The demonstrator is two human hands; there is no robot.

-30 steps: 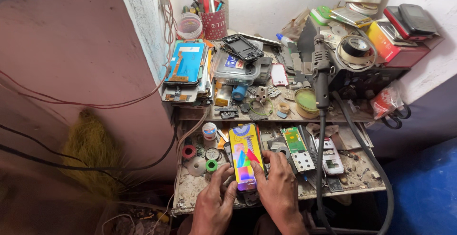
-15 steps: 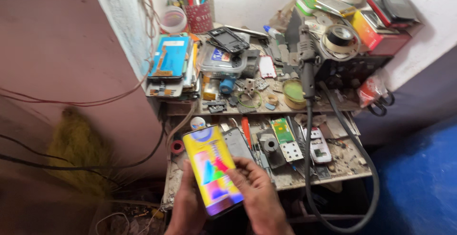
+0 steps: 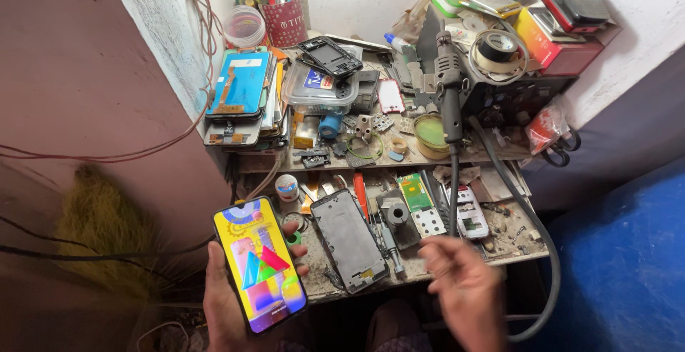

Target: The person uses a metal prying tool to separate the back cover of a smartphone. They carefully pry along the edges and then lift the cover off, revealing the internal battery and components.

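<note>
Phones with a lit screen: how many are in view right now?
1. The lit phone sits in the left hand, off the bench's front left. The dark phone frame on the bench is unlit; the stacked parts may hide others.

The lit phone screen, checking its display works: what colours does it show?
Yellow with red, blue and green shapes, clearest in the head view.

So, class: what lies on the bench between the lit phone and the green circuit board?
Head view: an opened phone frame, and a red-handled screwdriver beside it.
</note>
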